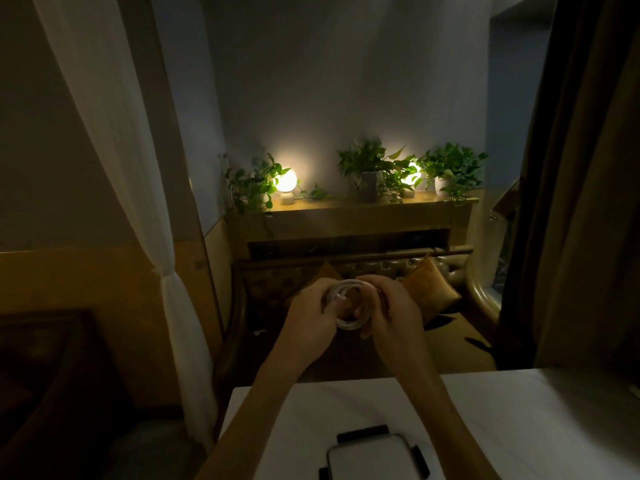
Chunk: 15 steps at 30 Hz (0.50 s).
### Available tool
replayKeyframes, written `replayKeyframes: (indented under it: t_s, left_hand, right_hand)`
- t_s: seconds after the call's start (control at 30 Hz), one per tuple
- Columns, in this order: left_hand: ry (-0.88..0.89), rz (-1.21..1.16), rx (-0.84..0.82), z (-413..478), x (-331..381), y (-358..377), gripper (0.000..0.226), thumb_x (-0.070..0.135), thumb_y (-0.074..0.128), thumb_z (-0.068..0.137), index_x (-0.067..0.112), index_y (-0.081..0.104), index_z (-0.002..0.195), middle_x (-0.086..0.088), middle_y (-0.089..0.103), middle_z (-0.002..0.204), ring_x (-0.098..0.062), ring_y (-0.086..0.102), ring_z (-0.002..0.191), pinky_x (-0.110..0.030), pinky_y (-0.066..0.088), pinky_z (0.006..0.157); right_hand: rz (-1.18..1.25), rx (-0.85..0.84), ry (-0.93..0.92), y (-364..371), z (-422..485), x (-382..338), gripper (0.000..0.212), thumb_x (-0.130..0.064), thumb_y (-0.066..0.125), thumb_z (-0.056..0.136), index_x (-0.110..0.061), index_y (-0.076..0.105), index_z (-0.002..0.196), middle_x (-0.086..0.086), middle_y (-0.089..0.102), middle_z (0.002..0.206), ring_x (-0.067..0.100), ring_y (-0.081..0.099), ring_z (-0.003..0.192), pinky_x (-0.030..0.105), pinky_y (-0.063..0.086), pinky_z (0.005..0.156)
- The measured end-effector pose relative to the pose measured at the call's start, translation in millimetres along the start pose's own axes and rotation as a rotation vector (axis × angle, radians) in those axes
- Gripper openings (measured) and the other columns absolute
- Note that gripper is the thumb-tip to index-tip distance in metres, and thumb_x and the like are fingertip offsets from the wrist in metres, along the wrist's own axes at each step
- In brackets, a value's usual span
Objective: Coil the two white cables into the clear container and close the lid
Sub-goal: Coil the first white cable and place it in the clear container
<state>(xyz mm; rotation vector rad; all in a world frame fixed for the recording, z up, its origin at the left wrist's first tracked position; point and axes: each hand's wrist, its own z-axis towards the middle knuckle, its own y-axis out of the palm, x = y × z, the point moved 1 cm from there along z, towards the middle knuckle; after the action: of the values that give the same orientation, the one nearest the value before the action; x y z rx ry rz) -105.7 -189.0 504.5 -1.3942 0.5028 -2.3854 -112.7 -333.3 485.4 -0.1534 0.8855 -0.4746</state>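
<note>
**Coil held high, container low and near**

Both hands, left hand (310, 315) and right hand (393, 315), are closed in a grip on one thin white cable wound into a round coil (348, 306), held up in the air beyond the far edge of the white desk (502, 417). The clear rectangular container with black latches (372, 457) sits on the desk well below and nearer the person, roughly centred between the forearms, so the coil must travel down and back. A second cable is not visible.

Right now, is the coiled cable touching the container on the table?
Apart. The head view shows both hands, left and right, holding the cable in the air beyond the table, far from the container.
</note>
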Motion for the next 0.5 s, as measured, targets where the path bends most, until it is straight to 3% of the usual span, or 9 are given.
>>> replayKeyframes:
  t_s: [0.07, 0.17, 0.23, 0.3, 0.37, 0.43, 0.5]
  left_hand:
    - [-0.016, 0.079, 0.039, -1.7, 1.8, 9.3, 0.015, 0.019, 0.054, 0.094, 0.032, 0.055, 0.101, 0.016, 0.059, 0.095, 0.011, 0.058, 0.086, -0.006, 0.048, 0.062]
    - [-0.011, 0.112, 0.037, -2.6, 10.1, 8.0, 0.016, 0.013, 0.049, 0.095, 0.022, 0.056, 0.107, 0.006, 0.057, 0.106, 0.001, 0.055, 0.088, -0.01, 0.048, 0.069]
    - [-0.139, -0.249, -0.134, -1.2, 12.9, -3.6, 0.022, 0.016, 0.045, 0.099, 0.012, 0.059, 0.115, -0.01, 0.061, 0.115, -0.01, 0.062, 0.095, -0.016, 0.052, 0.074]
    - [-0.205, -0.61, -0.331, -4.4, 10.0, -17.9, 0.034, 0.024, 0.042, 0.099, 0.006, 0.061, 0.121, -0.02, 0.061, 0.119, -0.026, 0.062, 0.101, -0.025, 0.055, 0.079]
    - [-0.296, -0.851, -0.399, -8.7, 8.1, -27.2, 0.033, 0.027, 0.05, 0.093, 0.01, 0.068, 0.115, -0.014, 0.067, 0.114, -0.025, 0.066, 0.103, -0.027, 0.057, 0.081]
    - [-0.43, -1.014, -0.442, -9.1, 6.4, -28.7, 0.028, 0.023, 0.062, 0.083, 0.011, 0.074, 0.105, -0.008, 0.073, 0.103, -0.02, 0.071, 0.093, -0.029, 0.059, 0.075]
    - [-0.467, -1.021, -0.442, -7.6, 2.7, -27.2, 0.025, 0.021, 0.062, 0.084, 0.01, 0.072, 0.105, -0.005, 0.072, 0.095, -0.015, 0.069, 0.083, -0.026, 0.058, 0.069]
  right_hand:
    - [-0.064, -0.014, -0.028, 1.5, -0.3, -1.7, 0.029, -0.01, 0.06, 0.091, -0.016, 0.061, 0.119, 0.002, 0.06, 0.114, 0.008, 0.059, 0.096, 0.029, 0.058, 0.081]
    - [-0.099, -0.021, -0.097, 0.4, -0.1, -4.1, 0.034, -0.007, 0.062, 0.09, -0.014, 0.06, 0.123, 0.007, 0.062, 0.116, 0.001, 0.055, 0.095, 0.01, 0.05, 0.078]
    - [-0.049, 0.002, -0.114, -3.5, -0.5, -3.0, 0.03, -0.012, 0.057, 0.093, -0.023, 0.058, 0.121, -0.001, 0.061, 0.113, -0.006, 0.058, 0.093, 0.007, 0.051, 0.078]
    - [0.076, 0.022, -0.054, -8.8, 0.7, -1.0, 0.025, -0.016, 0.052, 0.096, -0.025, 0.061, 0.117, -0.008, 0.065, 0.113, -0.003, 0.061, 0.101, 0.021, 0.056, 0.085]
    - [0.202, -0.021, 0.022, -13.9, 2.7, -2.8, 0.023, -0.019, 0.051, 0.097, -0.029, 0.064, 0.113, -0.015, 0.069, 0.109, 0.0, 0.064, 0.102, 0.027, 0.059, 0.083]
    - [0.274, -0.084, 0.019, -17.1, 5.4, -8.1, 0.023, -0.023, 0.05, 0.097, -0.03, 0.065, 0.113, -0.015, 0.071, 0.103, 0.0, 0.068, 0.094, 0.02, 0.059, 0.069]
    - [0.296, -0.106, 0.006, -20.2, 7.9, -11.6, 0.025, -0.024, 0.05, 0.097, -0.023, 0.065, 0.117, -0.011, 0.071, 0.101, 0.001, 0.068, 0.093, 0.014, 0.055, 0.068]
